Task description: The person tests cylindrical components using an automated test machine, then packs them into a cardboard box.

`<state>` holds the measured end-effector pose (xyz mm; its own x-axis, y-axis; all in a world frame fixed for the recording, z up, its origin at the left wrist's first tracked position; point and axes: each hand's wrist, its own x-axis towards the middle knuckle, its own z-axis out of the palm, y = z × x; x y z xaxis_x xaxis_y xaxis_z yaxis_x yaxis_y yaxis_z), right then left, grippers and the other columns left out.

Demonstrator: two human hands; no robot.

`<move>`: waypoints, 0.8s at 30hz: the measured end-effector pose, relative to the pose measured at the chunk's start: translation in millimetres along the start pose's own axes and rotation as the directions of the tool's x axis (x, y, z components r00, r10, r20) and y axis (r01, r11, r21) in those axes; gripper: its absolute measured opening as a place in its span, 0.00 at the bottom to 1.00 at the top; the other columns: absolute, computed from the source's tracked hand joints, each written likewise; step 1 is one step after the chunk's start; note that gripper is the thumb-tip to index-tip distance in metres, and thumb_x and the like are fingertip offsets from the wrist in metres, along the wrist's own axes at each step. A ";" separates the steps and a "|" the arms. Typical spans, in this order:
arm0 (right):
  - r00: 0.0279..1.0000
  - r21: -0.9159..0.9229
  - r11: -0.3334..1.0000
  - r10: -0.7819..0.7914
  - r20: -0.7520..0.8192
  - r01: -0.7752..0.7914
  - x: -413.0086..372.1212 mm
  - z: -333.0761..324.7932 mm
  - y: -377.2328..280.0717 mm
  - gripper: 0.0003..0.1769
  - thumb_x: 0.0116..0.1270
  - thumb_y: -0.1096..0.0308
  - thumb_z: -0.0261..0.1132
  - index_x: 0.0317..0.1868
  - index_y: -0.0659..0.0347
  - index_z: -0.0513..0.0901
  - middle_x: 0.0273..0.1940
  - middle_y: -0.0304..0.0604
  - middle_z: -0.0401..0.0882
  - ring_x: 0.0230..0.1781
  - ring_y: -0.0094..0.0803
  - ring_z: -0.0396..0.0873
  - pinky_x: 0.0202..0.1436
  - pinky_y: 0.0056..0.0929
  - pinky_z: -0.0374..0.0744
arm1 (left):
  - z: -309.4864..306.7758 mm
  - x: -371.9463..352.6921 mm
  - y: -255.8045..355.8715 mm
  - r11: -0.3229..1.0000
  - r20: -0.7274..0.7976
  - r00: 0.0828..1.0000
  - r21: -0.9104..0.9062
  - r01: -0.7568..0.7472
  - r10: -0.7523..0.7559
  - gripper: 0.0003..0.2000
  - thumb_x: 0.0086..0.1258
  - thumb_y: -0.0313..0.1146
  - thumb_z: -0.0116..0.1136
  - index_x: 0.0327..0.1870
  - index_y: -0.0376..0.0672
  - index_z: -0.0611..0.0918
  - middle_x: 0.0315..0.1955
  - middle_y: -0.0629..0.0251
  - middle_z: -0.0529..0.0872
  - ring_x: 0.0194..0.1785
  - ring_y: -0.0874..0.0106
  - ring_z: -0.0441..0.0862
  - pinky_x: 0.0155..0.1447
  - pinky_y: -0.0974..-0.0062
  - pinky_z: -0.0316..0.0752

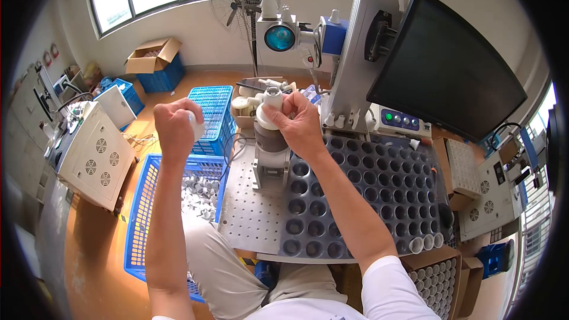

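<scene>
My right hand [298, 120] is closed round a white plastic housing [272, 98] with a narrow, open neck. That housing sits upright on a grey cylindrical fixture [271, 140], which stands on a perforated metal plate [249, 213]. To the left, my left hand [176, 127] is raised and closed round a smooth, rounded white plastic piece [196, 125], mostly hidden by the fingers. Below that hand, a blue crate [137, 225] holds many small white plastic pieces [200, 195].
A black tray [355, 192] with rows of round holes lies to the right; a few white cups [416, 245] sit in its near corner. Above the fixture hangs a lens head [280, 38]. A monitor [450, 65] overhangs the right side. Beyond stands a lidded blue crate [214, 109].
</scene>
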<state>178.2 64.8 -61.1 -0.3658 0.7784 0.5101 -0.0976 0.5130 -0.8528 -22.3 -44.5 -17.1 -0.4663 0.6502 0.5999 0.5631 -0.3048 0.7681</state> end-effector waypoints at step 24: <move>0.540 -0.805 -0.052 0.717 -0.442 -0.590 -317.1 -369.9 -56.3 0.38 0.52 0.68 0.68 0.67 0.47 0.69 0.74 0.56 0.51 0.73 0.47 0.56 0.74 0.39 0.59 | 44.3 -201.7 -141.5 0.878 0.632 0.722 0.474 -0.074 -0.280 0.04 0.62 0.24 0.46 0.29 0.34 0.73 0.31 0.47 0.77 0.41 0.48 0.73 0.48 0.54 0.67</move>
<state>642.1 -77.2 -133.5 0.1419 0.9475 -0.2864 0.9666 -0.1951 -0.1664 22.3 -101.7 -256.7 -0.0634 0.9951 0.0763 0.8517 0.0142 0.5239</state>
